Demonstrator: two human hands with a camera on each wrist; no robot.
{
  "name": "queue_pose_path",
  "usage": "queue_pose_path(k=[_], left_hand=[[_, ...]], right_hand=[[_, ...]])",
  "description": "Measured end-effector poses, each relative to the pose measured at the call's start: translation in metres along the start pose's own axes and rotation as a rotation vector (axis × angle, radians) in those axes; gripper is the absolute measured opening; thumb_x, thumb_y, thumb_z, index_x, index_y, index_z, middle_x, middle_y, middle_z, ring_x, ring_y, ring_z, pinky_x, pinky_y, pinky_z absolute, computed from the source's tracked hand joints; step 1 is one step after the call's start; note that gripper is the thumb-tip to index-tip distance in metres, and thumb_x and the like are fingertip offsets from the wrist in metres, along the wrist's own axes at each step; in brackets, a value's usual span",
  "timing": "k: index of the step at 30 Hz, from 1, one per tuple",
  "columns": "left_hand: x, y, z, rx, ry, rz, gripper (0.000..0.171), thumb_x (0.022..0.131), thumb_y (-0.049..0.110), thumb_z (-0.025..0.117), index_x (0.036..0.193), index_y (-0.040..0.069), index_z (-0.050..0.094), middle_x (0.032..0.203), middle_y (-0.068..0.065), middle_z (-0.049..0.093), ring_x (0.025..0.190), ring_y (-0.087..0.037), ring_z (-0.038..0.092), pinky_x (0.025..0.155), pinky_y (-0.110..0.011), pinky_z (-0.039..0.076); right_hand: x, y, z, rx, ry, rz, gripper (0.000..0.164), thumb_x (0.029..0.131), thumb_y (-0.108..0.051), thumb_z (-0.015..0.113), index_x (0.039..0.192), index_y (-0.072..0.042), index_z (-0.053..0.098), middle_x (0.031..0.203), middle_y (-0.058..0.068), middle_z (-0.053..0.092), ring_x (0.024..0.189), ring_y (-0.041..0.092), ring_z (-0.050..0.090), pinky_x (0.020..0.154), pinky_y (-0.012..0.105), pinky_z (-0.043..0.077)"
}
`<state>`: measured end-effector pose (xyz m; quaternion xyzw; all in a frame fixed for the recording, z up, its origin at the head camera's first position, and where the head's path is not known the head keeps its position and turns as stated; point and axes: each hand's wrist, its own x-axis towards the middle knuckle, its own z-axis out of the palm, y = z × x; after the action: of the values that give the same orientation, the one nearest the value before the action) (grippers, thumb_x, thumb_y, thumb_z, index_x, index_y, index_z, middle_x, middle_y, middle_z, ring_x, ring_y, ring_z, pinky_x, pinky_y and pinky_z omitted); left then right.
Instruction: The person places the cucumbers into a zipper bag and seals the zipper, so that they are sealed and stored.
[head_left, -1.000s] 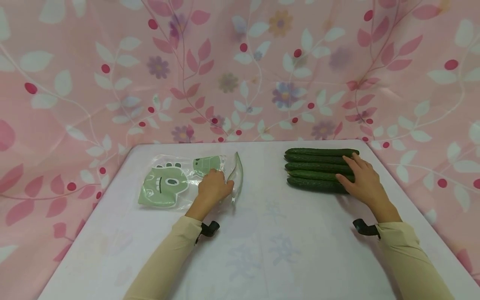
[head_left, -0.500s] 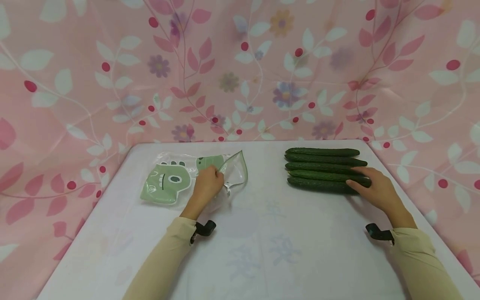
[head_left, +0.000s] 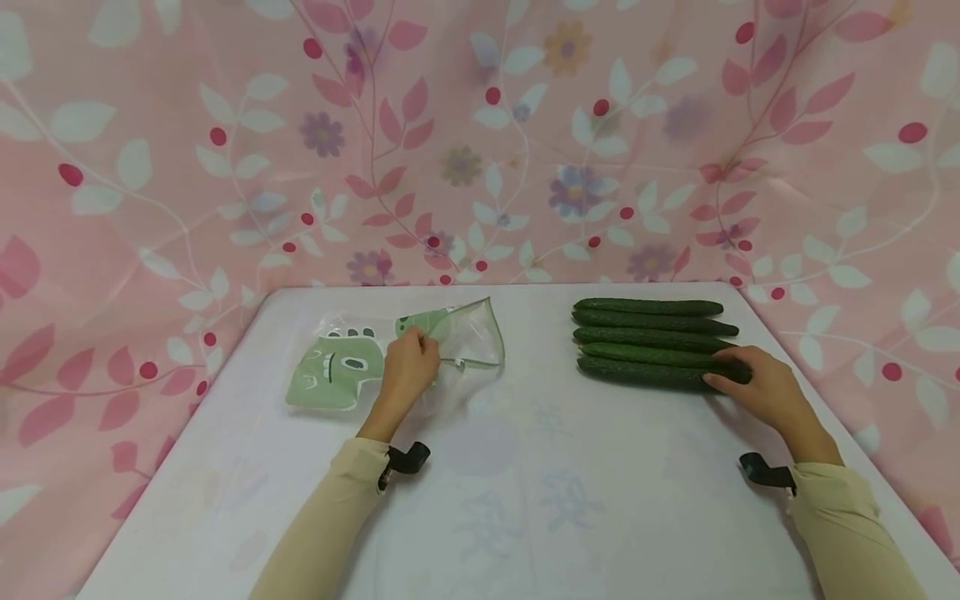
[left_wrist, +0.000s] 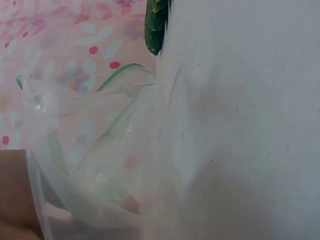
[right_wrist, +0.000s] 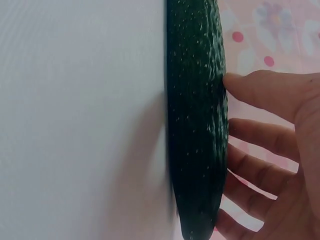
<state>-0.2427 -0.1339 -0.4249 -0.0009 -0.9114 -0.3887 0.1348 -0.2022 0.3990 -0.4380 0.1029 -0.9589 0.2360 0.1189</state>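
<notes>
My left hand (head_left: 411,362) pinches a clear plastic zip bag (head_left: 476,333) near its mouth, with the green-edged opening fanned out to the right. Green cartoon dinosaur print (head_left: 337,371) marks the bag's left part, which lies on the table. Up close in the left wrist view, the clear film (left_wrist: 110,165) hides much of the fingers. Several dark green cucumbers (head_left: 652,337) lie side by side at the right. Over the right ends of the nearest ones rests my right hand (head_left: 761,392), its thumb and fingers spread along a bumpy cucumber (right_wrist: 197,120) in the right wrist view.
A white cloth (head_left: 510,517) with faint blue marks covers the table. Behind and at both sides hangs a pink floral curtain (head_left: 480,150). Black wrist mounts (head_left: 408,458) stick out inward from both sleeves.
My left hand has closed on the bag's edge and drawn slightly left, spreading its mouth wider. My right hand has slid right and nearer, from across the cucumbers to their ends.
</notes>
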Motion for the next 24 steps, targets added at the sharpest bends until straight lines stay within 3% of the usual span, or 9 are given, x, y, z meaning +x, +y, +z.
queue_pose_path(k=[6, 16, 24], left_hand=[[-0.002, -0.001, -0.004, -0.004, 0.05, 0.024, 0.017, 0.098, 0.011, 0.049, 0.082, 0.005, 0.053, 0.07, -0.008, 0.053, 0.063, -0.026, 0.053, 0.056, -0.039, 0.041], [-0.001, 0.001, -0.005, -0.012, 0.071, 0.001, 0.015, 0.098, 0.016, 0.052, 0.09, 0.007, 0.06, 0.079, -0.007, 0.06, 0.07, -0.025, 0.057, 0.06, -0.041, 0.043], [0.0, -0.003, -0.002, -0.033, 0.034, 0.042, 0.017, 0.098, 0.014, 0.053, 0.093, 0.004, 0.066, 0.075, -0.006, 0.059, 0.069, -0.025, 0.055, 0.058, -0.038, 0.042]], right_hand=[[-0.003, 0.008, -0.001, 0.017, -0.028, 0.004, 0.043, 0.091, -0.026, 0.082, 0.116, 0.005, 0.069, 0.117, 0.029, 0.063, 0.112, 0.05, 0.055, 0.092, 0.069, 0.04], [-0.005, 0.029, -0.005, -0.019, -0.047, -0.099, 0.05, 0.078, -0.012, 0.091, 0.119, 0.002, 0.066, 0.119, 0.031, 0.062, 0.114, 0.052, 0.053, 0.092, 0.07, 0.04], [-0.011, 0.033, -0.002, 0.041, -0.11, -0.012, 0.046, 0.087, -0.023, 0.086, 0.125, -0.003, 0.068, 0.128, 0.033, 0.06, 0.12, 0.055, 0.05, 0.094, 0.074, 0.037]])
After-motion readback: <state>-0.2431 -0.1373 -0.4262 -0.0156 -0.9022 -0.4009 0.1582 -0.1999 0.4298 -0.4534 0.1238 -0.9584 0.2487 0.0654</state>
